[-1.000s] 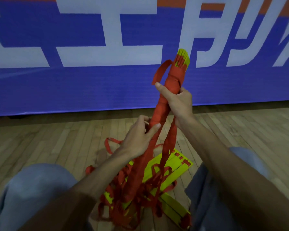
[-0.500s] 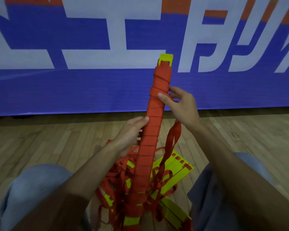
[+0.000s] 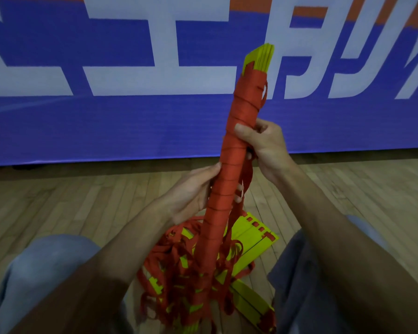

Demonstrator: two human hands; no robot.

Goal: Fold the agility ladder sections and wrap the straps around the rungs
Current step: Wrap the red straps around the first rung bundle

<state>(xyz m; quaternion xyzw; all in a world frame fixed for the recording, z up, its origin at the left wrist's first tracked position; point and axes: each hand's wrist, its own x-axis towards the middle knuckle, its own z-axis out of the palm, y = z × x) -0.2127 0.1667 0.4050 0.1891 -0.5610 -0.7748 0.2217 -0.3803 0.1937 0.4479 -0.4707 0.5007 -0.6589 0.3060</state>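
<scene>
Left hand [image 3: 191, 191] and right hand [image 3: 263, 145] both grasp the upright red-strap-wrapped bundle of yellow plastic rungs [image 3: 229, 165], right above left. Its foot is buried in a tangle of loose red straps [image 3: 179, 256] over flat yellow rungs [image 3: 253, 237] on the wooden floor [image 3: 82, 201]. Blue white-lettered banner [image 3: 106, 121] behind.

The left hand [image 3: 191, 191] and right hand [image 3: 263, 145] grip the strap-wrapped bundle [image 3: 223, 186] (yellow tips [image 3: 261, 56] up).
</scene>
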